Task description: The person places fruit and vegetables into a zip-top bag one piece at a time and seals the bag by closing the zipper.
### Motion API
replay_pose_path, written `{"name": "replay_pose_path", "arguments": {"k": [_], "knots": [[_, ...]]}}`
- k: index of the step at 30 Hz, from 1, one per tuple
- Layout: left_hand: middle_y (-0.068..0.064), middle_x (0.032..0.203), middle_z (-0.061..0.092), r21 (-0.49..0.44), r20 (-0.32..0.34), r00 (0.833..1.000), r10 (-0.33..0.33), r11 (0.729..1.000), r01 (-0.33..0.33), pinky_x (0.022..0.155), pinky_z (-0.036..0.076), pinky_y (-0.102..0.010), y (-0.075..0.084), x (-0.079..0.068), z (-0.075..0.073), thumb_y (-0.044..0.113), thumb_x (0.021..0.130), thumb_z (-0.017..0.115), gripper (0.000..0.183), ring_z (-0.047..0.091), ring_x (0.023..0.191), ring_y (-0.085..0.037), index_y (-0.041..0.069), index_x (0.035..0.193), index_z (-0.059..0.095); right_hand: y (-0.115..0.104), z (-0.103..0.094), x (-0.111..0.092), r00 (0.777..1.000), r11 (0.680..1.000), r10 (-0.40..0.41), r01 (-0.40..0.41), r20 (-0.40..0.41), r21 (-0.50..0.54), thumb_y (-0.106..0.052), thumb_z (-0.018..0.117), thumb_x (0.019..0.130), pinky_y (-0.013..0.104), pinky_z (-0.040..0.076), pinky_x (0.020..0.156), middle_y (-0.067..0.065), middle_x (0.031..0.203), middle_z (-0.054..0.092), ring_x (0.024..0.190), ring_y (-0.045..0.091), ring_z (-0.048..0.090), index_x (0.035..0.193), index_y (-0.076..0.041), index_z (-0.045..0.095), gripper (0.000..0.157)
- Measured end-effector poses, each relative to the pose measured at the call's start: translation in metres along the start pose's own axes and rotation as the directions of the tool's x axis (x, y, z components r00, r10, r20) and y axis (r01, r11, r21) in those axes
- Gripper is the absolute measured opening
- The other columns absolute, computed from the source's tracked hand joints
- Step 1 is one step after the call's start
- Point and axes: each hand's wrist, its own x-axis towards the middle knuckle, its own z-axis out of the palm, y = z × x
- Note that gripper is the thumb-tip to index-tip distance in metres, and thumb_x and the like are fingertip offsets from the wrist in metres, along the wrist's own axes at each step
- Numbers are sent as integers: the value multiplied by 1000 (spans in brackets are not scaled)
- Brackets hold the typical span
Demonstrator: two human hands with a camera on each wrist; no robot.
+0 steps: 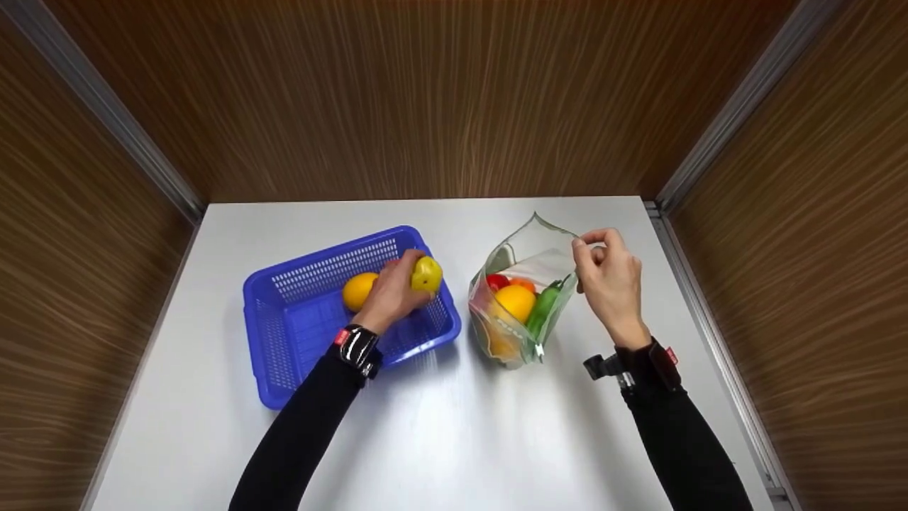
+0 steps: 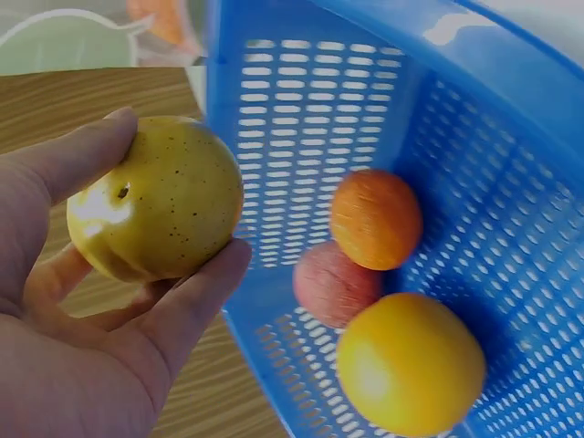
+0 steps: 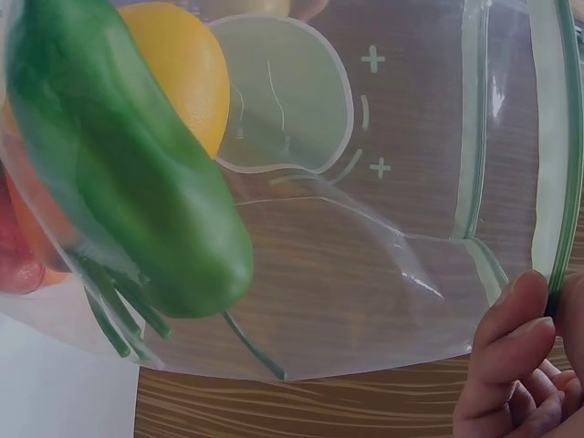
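Observation:
My left hand [image 1: 394, 294] grips a round yellow speckled fruit [image 2: 160, 196] between thumb and fingers, over the right end of the blue basket [image 1: 352, 241]. Inside that basket lie a large orange-yellow fruit [image 2: 411, 363], a smaller orange fruit [image 2: 376, 219] and a pinkish-red fruit [image 2: 333, 285]. To the right stands a clear zip bag [image 3: 365, 301] with its mouth spread. My right hand [image 1: 611, 284] pinches the bag's rim at the far right corner. The bag contains a green pepper [image 3: 137, 173], an orange-yellow fruit [image 1: 516, 302], a red fruit [image 1: 497, 282] and an orange piece [image 1: 523, 284].
The basket and bag stand side by side on a white table [image 1: 440, 440]. Wood-grain panels [image 1: 440, 99] enclose the back and both sides, with metal rails [image 1: 716, 341] along the corners. Dark straps with devices [image 1: 358, 349] sit on both wrists.

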Motion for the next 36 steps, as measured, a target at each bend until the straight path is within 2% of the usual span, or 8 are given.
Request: {"name": "replay_pose_path", "arguments": {"k": [5, 13, 20, 25, 29, 32, 36], "knots": [[-16, 128, 65, -55, -45, 998, 45, 997, -47, 93, 49, -46, 12, -1, -2, 19, 85, 83, 69, 61, 109, -32, 16, 146, 52, 0, 0, 0, 1000, 1000, 3, -3, -5, 4, -14, 63, 103, 22, 34, 43, 2, 53, 57, 40, 7, 51, 108, -2, 64, 13], [-15, 130, 63, -36, -130, 990, 63, 997, -68, 96, 45, -49, 35, -4, -10, 24, 88, 83, 68, 58, 114, -33, 20, 147, 51, 0, 3, -1, 1000, 1000, 8, -8, -4, 28, -13, 63, 103, 21, 36, 42, 2, 53, 57, 39, 7, 52, 108, -1, 64, 13], [-15, 132, 62, -34, -208, 973, 96, 994, -105, 97, 47, -49, 53, -10, -22, 25, 87, 85, 70, 59, 115, -33, 20, 149, 51, -1, 6, 0, 1000, 1000, 10, -10, -2, 23, -15, 62, 103, 23, 37, 44, 2, 52, 57, 40, 12, 54, 108, -3, 65, 13], [-14, 132, 62, -40, -263, 957, 120, 990, -135, 99, 46, -48, 66, -15, -30, 27, 88, 85, 71, 59, 116, -32, 21, 150, 50, -1, 8, 1, 1000, 1000, 12, -12, -2, 22, -16, 62, 103, 23, 38, 45, 2, 52, 58, 39, 8, 53, 107, -3, 65, 14], [-13, 132, 61, -51, -278, 948, 153, 984, -173, 100, 48, -47, 78, -21, -35, 28, 88, 85, 72, 59, 117, -31, 23, 151, 49, -2, 9, 2, 1000, 1000, 11, -11, -1, 26, -15, 62, 103, 23, 38, 45, 2, 52, 58, 39, 7, 53, 107, -3, 65, 14], [-12, 132, 61, -34, -300, 932, 206, 974, -226, 101, 49, -45, 91, -28, -35, 27, 89, 84, 71, 59, 117, -30, 22, 150, 49, -2, 9, 1, 1000, 1000, 12, -12, 1, 24, -15, 63, 103, 23, 38, 45, 2, 52, 58, 39, 9, 53, 107, -3, 65, 13], [-12, 134, 58, 30, -342, 881, 327, 941, -338, 102, 53, -42, 112, -40, -34, 23, 90, 83, 68, 62, 120, -29, 23, 149, 50, -3, 8, 1, 1000, 999, 12, -13, 5, 31, -16, 62, 103, 23, 38, 44, 2, 53, 57, 40, 16, 55, 108, -3, 65, 14]]}}
